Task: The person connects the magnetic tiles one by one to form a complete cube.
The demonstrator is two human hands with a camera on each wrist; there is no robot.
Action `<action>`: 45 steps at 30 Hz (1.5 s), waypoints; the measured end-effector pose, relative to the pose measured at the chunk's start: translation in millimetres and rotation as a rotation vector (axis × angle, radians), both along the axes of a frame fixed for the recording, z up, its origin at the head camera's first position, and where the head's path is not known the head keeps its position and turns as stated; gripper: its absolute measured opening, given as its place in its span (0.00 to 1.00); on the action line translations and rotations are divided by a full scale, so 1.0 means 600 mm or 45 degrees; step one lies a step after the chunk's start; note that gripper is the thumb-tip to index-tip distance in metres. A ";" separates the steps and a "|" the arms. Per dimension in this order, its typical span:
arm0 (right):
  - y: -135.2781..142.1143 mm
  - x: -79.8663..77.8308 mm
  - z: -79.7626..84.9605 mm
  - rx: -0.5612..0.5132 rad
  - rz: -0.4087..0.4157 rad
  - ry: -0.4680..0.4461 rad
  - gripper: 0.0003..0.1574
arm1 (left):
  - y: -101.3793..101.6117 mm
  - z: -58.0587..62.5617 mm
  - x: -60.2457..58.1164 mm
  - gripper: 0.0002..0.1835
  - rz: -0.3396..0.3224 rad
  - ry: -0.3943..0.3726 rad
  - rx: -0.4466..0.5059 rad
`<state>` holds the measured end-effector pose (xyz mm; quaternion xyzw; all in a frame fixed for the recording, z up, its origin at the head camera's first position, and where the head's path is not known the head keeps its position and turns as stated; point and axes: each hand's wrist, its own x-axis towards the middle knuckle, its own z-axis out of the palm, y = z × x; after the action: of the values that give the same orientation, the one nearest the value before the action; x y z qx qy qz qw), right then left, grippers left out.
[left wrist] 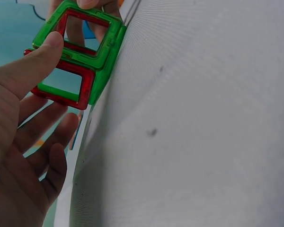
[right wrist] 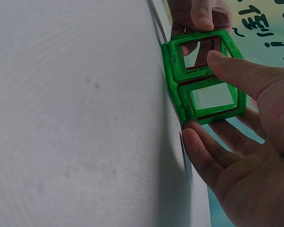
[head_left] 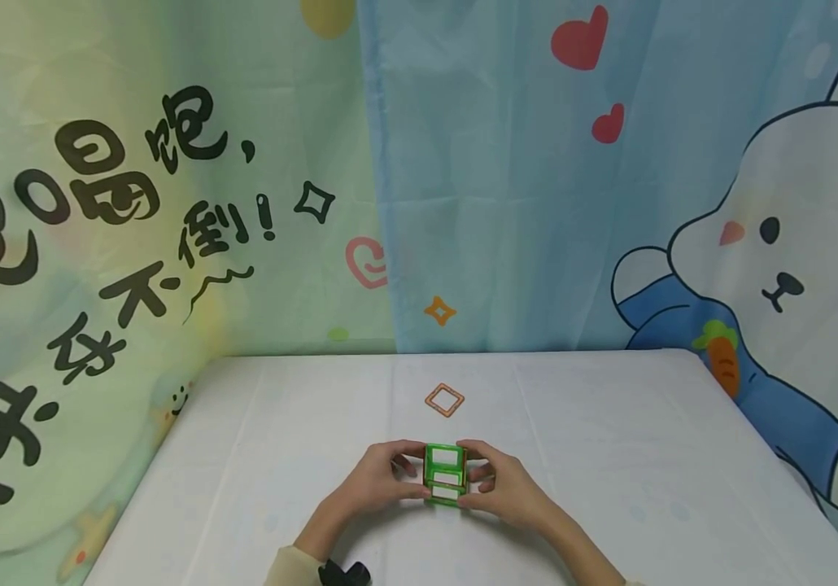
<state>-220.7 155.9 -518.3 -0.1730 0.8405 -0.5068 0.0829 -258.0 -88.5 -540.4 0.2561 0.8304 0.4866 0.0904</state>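
Observation:
In the head view, a small box built of green and red square magnetic tiles (head_left: pixel 445 469) stands on the white table between two bare hands. My left hand (head_left: pixel 382 476) grips its left side, thumb at the near edge and fingers at the far edge. From the opposite side my right hand (head_left: pixel 504 486) holds it the same way. The left wrist view shows a red-framed tile (left wrist: pixel 87 85) on the side by the left hand. Green frames (right wrist: pixel 183 75) face the right wrist camera. Farther back lies a single orange square tile (head_left: pixel 435 391), flat and apart from the box.
The white tabletop (head_left: pixel 280 431) extends around the hands to its far edge. Behind it hangs a printed curtain (head_left: pixel 492 203) with hearts, writing and a cartoon rabbit. Something black (head_left: pixel 344 574) sits by the left sleeve (head_left: pixel 293 567).

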 end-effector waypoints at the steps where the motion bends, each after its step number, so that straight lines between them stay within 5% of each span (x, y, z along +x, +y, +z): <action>1: 0.000 0.000 0.000 -0.002 0.003 -0.002 0.50 | 0.000 0.000 0.000 0.32 0.003 -0.010 -0.006; 26: 0.014 -0.019 0.022 -0.053 0.147 -0.048 0.48 | 0.006 -0.008 0.008 0.34 0.020 -0.092 -0.087; 35: 0.008 -0.074 0.040 0.151 -0.249 0.209 0.29 | 0.006 -0.006 0.010 0.34 0.014 -0.105 -0.076; 45: -0.001 -0.153 0.027 0.333 -0.367 0.240 0.28 | 0.006 -0.008 0.010 0.34 0.020 -0.126 -0.076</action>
<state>-312.4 155.4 -502.4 -0.0856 0.9191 -0.3817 -0.0476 -252.2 -85.1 -545.3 0.2225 0.8411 0.4742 0.1350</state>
